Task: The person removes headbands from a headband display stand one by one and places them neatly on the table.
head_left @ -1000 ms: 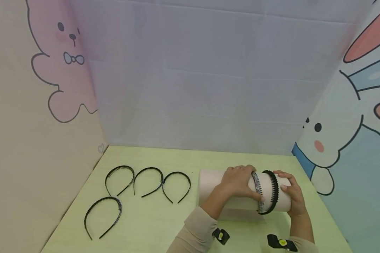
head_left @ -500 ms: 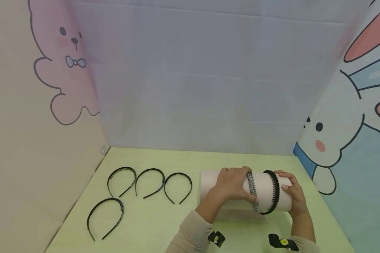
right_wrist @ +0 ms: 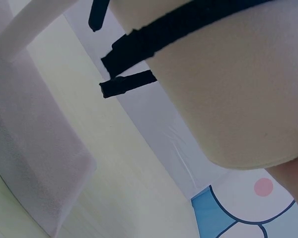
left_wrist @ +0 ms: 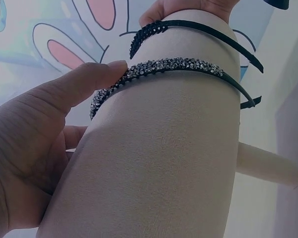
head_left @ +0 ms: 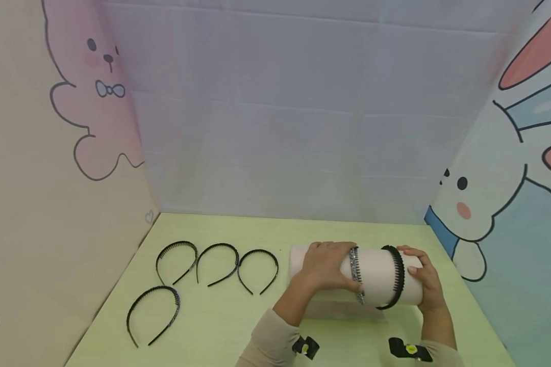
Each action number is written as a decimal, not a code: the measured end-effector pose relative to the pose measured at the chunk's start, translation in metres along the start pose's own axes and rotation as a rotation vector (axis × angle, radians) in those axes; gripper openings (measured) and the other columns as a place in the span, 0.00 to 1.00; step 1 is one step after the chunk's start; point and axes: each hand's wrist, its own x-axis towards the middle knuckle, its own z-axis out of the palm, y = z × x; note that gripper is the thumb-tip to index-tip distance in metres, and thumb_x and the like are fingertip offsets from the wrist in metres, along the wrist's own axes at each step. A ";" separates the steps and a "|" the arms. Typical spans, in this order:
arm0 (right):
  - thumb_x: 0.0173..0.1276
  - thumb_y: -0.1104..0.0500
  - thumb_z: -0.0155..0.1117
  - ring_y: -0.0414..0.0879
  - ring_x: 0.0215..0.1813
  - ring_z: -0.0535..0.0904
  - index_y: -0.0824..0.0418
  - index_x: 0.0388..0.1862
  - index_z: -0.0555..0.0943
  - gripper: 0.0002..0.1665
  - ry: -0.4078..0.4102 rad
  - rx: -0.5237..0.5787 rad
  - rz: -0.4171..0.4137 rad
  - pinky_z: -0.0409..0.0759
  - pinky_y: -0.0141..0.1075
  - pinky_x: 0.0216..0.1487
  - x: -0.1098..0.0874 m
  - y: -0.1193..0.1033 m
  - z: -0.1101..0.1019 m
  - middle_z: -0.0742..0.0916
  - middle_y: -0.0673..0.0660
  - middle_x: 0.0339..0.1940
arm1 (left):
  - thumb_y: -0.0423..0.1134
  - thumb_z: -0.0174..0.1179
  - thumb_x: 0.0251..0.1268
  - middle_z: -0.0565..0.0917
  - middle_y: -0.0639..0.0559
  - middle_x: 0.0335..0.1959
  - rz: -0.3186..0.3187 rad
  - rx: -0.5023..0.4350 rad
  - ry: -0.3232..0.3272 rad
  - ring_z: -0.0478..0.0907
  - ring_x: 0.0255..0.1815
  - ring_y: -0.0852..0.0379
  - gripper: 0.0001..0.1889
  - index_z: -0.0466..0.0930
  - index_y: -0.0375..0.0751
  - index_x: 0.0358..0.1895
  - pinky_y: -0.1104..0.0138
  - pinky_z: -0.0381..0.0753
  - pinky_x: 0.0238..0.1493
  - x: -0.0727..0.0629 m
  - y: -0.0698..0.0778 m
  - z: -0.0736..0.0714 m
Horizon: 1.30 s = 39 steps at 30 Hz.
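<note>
A white padded cylinder stand (head_left: 378, 272) lies sideways on a short post, seen in the left wrist view, above a flat base (head_left: 344, 310). My left hand (head_left: 323, 267) wraps over the cylinder and grips a silver glittery headband (head_left: 355, 267) with teeth, fitted around it. In the left wrist view, the thumb presses the edge of that headband (left_wrist: 174, 64). To its right, a black toothed headband (head_left: 399, 275) also sits around the cylinder. My right hand (head_left: 428, 283) holds the cylinder's right end, fingers over the far side and thumb on the near side.
On the pale green table (head_left: 220, 331) several dark headbands lie to the left: one lower headband (head_left: 178, 305) and a row behind it ending with a small headband (head_left: 277, 267). Cartoon-printed cloth walls (head_left: 275, 127) enclose the table at the back and sides.
My left hand has slid the silver headband leftward along the cylinder, widening the gap to the black headband. My right hand has stayed at the right end.
</note>
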 end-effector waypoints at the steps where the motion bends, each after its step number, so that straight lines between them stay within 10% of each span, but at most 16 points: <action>1: 0.63 0.76 0.30 0.46 0.59 0.67 0.62 0.53 0.72 0.27 0.004 -0.003 0.002 0.68 0.33 0.54 0.000 0.000 0.000 0.73 0.56 0.58 | 0.68 0.67 0.37 0.73 0.66 0.58 -0.001 -0.005 0.001 0.69 0.56 0.63 0.46 0.66 0.59 0.65 0.61 0.64 0.55 -0.001 0.000 -0.001; 39: 0.64 0.76 0.30 0.46 0.59 0.67 0.63 0.53 0.73 0.27 -0.004 -0.004 -0.001 0.68 0.33 0.54 0.001 0.000 -0.001 0.73 0.56 0.58 | 0.64 0.70 0.37 0.75 0.64 0.55 -0.015 -0.043 -0.006 0.71 0.53 0.61 0.44 0.67 0.58 0.64 0.56 0.63 0.56 -0.021 -0.028 -0.013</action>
